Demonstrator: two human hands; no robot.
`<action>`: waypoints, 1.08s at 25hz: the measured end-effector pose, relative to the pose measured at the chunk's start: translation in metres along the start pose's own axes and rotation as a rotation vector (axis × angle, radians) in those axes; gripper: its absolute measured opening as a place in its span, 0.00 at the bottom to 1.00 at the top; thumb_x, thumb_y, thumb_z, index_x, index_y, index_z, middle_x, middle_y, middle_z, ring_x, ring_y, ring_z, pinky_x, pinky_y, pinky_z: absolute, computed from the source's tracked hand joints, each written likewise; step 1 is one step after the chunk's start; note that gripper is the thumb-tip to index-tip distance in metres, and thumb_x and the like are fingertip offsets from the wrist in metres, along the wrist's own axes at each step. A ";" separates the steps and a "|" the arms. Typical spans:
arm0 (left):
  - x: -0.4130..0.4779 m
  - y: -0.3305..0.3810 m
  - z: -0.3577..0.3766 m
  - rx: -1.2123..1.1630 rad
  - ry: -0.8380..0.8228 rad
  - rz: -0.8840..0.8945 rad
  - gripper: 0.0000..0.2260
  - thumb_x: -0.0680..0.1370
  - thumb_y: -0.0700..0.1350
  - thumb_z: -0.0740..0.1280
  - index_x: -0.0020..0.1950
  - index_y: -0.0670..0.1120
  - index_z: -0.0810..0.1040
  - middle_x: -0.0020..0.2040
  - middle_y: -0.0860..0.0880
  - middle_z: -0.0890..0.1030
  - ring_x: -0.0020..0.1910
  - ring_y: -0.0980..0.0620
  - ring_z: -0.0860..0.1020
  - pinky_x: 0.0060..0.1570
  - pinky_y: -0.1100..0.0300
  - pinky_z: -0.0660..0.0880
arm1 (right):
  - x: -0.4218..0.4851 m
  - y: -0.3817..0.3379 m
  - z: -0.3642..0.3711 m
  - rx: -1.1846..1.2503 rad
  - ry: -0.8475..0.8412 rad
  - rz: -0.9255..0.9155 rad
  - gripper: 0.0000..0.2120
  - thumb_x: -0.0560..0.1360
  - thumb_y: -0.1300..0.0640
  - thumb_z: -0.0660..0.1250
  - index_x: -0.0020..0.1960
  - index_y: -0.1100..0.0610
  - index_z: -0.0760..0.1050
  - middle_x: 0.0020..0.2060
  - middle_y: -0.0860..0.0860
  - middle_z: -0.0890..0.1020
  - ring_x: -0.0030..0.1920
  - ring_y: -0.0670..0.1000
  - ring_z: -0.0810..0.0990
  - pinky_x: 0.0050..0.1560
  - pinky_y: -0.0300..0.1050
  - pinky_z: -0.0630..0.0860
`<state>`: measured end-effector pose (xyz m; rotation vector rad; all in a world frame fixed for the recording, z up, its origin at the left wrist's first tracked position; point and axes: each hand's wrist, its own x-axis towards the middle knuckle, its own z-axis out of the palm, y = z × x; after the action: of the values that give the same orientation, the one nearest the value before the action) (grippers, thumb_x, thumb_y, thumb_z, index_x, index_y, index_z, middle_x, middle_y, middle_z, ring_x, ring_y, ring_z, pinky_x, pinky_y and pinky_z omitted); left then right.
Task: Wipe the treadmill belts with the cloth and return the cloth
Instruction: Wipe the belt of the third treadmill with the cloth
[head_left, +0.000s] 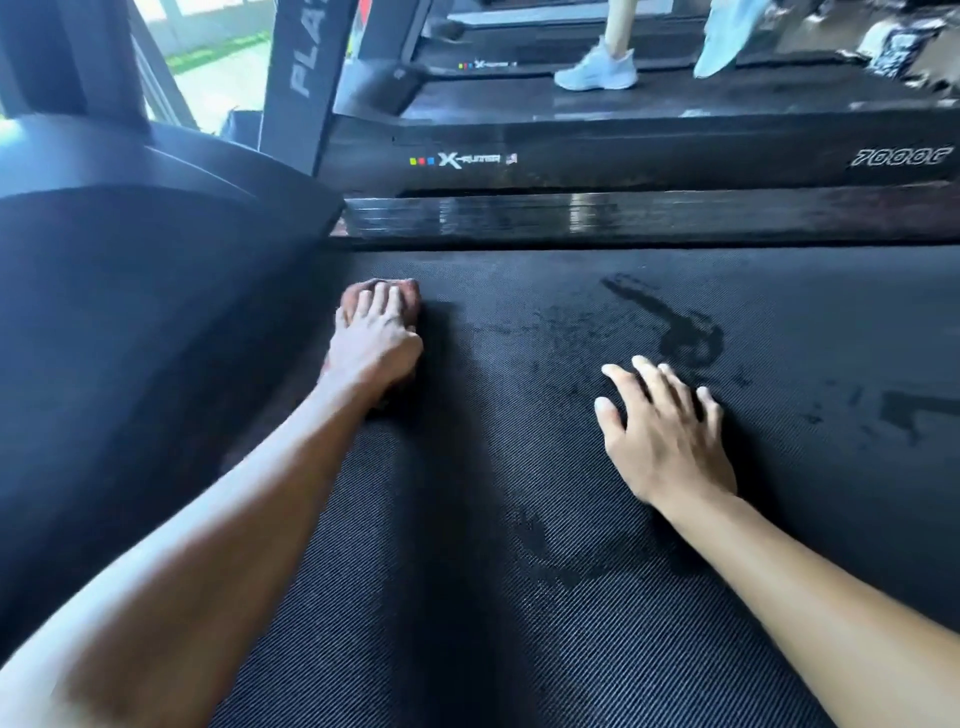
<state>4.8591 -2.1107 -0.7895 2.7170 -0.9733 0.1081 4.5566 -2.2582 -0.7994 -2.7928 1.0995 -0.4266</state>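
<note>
Your left hand grips the bunched reddish cloth, which lies under its fingers on the belt; your right hand rests flat, fingers spread, well apart.

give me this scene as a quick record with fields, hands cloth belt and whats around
left hand: grips the bunched cloth, pressing it on the belt near its left end
right hand: flat on the belt, fingers spread, holding nothing
cloth: reddish-brown, mostly hidden under the left hand
belt: dark, ribbed, damp streaks just beyond the right hand
background: neighbouring treadmill with a person's light shoes on it
</note>
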 end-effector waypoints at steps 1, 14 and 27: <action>-0.008 0.031 -0.002 0.033 -0.010 0.129 0.21 0.71 0.54 0.51 0.59 0.46 0.67 0.62 0.48 0.71 0.64 0.47 0.67 0.65 0.44 0.66 | 0.000 0.000 0.000 -0.002 -0.006 -0.001 0.23 0.80 0.42 0.51 0.73 0.43 0.65 0.76 0.49 0.63 0.76 0.53 0.59 0.73 0.60 0.51; -0.005 0.027 -0.030 0.005 -0.143 0.280 0.28 0.80 0.49 0.59 0.78 0.49 0.55 0.79 0.53 0.53 0.77 0.57 0.48 0.75 0.47 0.50 | -0.005 -0.002 -0.014 0.039 -0.083 0.026 0.23 0.80 0.41 0.51 0.74 0.40 0.61 0.77 0.45 0.59 0.77 0.49 0.55 0.75 0.57 0.48; 0.068 -0.023 -0.009 0.099 0.074 -0.157 0.24 0.81 0.53 0.48 0.78 0.50 0.56 0.78 0.52 0.56 0.77 0.52 0.51 0.74 0.46 0.49 | 0.083 -0.026 0.015 0.063 0.001 -0.091 0.25 0.80 0.42 0.53 0.75 0.48 0.62 0.76 0.47 0.62 0.75 0.48 0.59 0.74 0.48 0.52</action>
<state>4.9261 -2.1329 -0.7754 2.8457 -0.7496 0.2307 4.6355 -2.2959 -0.7906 -2.7960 0.9445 -0.4632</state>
